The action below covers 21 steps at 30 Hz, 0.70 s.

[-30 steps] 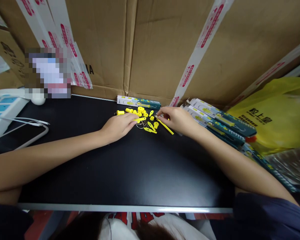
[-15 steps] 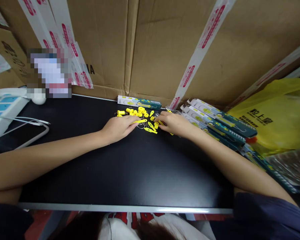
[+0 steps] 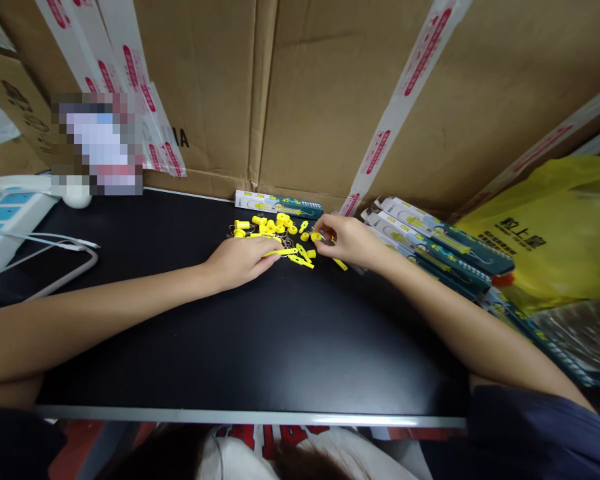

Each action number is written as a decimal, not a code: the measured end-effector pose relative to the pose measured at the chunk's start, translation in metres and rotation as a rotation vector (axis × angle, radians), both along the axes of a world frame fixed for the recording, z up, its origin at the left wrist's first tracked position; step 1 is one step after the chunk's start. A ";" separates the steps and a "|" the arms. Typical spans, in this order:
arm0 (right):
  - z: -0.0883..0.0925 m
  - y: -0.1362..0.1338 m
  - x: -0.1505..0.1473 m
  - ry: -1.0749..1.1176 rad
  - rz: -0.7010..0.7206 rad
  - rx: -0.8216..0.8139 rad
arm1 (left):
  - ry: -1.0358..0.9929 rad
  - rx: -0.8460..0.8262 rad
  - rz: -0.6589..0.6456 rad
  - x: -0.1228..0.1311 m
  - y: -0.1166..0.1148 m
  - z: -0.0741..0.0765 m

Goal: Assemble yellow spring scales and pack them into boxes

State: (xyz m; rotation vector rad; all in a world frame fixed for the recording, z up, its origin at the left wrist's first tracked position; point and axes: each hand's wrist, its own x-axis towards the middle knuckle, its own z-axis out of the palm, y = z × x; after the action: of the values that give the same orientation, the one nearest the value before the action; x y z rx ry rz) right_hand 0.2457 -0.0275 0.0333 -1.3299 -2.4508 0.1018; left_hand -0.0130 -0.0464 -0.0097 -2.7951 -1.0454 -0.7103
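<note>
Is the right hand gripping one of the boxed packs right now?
No, the right hand pinches a small yellow piece by the loose yellow parts, left of the boxed packs.

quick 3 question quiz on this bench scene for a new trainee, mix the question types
1. True or false: the left hand rests far from the yellow parts.
2. What lies just right of the right hand? A) power strip B) stacked teal boxes C) scissors
3. Fill in: the right hand pinches a small piece coloured ____.
Key: 1 false, its fingertips hold a yellow strip; 2 B; 3 yellow.
</note>
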 end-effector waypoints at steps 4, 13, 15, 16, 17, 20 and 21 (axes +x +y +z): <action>-0.003 -0.008 -0.012 0.475 0.110 -0.344 | 0.009 -0.002 -0.031 0.002 -0.004 0.001; -0.015 -0.027 -0.030 0.656 0.260 -0.716 | 0.046 0.084 -0.106 0.003 -0.008 0.004; -0.013 -0.026 -0.027 0.646 0.259 -0.690 | 0.051 0.077 -0.088 0.003 -0.008 0.004; -0.012 -0.024 -0.026 0.636 0.249 -0.657 | 0.050 0.074 -0.078 0.003 -0.008 0.004; -0.012 -0.022 -0.024 0.620 0.233 -0.617 | 0.047 0.071 -0.067 0.003 -0.007 0.004; -0.011 -0.018 -0.019 0.504 0.199 -0.484 | 0.011 0.061 -0.035 0.003 -0.007 0.003; -0.011 -0.018 -0.018 0.452 0.197 -0.447 | -0.001 0.060 -0.031 0.003 -0.007 0.003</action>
State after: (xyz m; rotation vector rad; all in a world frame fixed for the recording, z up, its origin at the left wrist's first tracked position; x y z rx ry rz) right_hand 0.2277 -0.0451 0.0219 -1.0620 -2.2218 0.9380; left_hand -0.0105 -0.0531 -0.0069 -2.7658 -0.9666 -0.7341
